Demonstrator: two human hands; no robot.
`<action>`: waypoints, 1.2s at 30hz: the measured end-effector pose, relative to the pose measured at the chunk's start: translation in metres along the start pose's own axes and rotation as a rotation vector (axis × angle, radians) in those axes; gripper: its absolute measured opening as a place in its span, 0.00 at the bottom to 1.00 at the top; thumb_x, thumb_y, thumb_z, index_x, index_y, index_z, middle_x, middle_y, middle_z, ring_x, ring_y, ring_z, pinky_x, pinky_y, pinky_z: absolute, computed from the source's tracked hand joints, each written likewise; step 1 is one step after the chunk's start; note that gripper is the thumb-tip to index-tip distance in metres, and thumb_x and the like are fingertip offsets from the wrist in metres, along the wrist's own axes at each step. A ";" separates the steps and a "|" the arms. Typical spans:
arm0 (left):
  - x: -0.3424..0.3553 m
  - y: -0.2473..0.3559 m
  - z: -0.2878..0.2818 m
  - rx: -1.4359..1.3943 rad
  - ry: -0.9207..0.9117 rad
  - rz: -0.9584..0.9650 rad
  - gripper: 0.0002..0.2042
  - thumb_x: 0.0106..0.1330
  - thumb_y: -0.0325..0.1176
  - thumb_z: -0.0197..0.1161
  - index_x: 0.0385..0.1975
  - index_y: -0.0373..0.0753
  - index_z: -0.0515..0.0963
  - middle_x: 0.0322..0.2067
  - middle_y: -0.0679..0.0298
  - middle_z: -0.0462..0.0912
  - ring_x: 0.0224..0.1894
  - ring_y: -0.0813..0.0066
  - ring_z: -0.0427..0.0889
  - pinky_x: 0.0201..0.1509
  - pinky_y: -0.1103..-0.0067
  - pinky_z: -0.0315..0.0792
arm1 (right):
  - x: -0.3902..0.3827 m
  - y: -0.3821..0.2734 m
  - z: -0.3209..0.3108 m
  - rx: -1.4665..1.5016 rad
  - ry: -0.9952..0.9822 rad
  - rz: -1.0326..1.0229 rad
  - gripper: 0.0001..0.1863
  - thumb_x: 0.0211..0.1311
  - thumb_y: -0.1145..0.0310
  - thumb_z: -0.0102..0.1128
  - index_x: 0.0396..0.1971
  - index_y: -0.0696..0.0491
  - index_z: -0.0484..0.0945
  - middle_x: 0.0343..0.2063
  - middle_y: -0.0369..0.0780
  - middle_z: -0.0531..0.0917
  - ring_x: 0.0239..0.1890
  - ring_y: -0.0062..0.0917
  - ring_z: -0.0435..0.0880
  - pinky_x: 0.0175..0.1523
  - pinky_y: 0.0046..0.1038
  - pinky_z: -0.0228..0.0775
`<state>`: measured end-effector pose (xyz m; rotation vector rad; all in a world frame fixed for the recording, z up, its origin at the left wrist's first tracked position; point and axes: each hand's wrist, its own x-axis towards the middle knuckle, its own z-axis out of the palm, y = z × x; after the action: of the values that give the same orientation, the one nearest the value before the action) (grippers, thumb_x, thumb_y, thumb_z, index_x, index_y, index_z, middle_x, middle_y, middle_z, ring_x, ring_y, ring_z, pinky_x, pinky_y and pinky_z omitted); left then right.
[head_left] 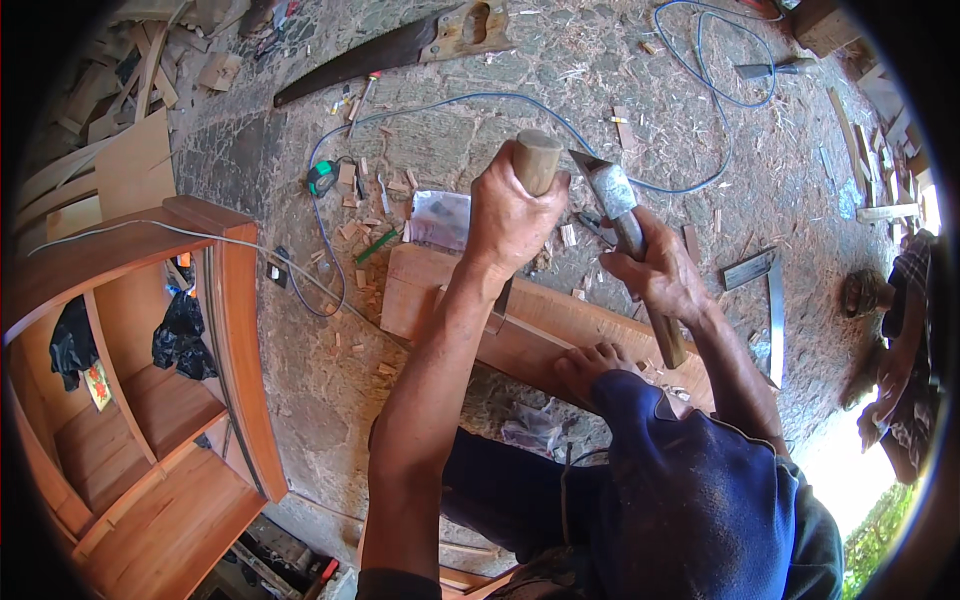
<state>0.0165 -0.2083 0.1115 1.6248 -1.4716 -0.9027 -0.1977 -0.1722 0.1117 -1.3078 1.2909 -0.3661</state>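
Under the left hand (513, 218) and right hand (662, 272), a beam (422, 288) slants lengthwise from beyond the left hand's outer side to nearer the person, below the right hand; the chisel (538, 165) points down toward it, butt up. Reddish-brown with a paler upper side, the beam is straight-edged; the chisel's handle is round, worn wood. Left fingers wrap tightly around that handle; right fingers close on the shaft of a steel-headed tool (611, 189), its dark tip turned leftward. Bare toes (600, 358) rest on the beam, below both hands.
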 end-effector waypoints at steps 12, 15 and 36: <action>0.012 -0.003 0.020 0.121 -0.059 -0.059 0.15 0.57 0.33 0.70 0.38 0.31 0.77 0.32 0.43 0.85 0.38 0.45 0.88 0.41 0.63 0.79 | 0.053 -0.052 -0.064 -0.490 -0.103 -0.438 0.08 0.61 0.74 0.57 0.39 0.58 0.74 0.19 0.38 0.76 0.19 0.24 0.75 0.23 0.32 0.67; 0.011 -0.009 0.016 0.097 -0.044 -0.014 0.15 0.57 0.34 0.70 0.39 0.31 0.77 0.33 0.42 0.85 0.38 0.43 0.87 0.40 0.62 0.80 | 0.052 -0.071 -0.077 -0.571 -0.116 -0.533 0.08 0.58 0.76 0.56 0.38 0.58 0.74 0.18 0.38 0.77 0.18 0.25 0.75 0.21 0.32 0.66; 0.019 -0.021 0.028 0.108 -0.103 -0.070 0.18 0.57 0.38 0.73 0.38 0.32 0.78 0.30 0.53 0.84 0.32 0.63 0.85 0.39 0.68 0.78 | 0.066 -0.043 -0.077 -0.499 -0.145 -0.420 0.11 0.64 0.71 0.59 0.46 0.54 0.78 0.22 0.33 0.76 0.21 0.16 0.70 0.25 0.22 0.64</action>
<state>0.0033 -0.2279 0.0792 1.7411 -1.5657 -0.9729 -0.2209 -0.2769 0.1352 -2.0017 1.0107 -0.2369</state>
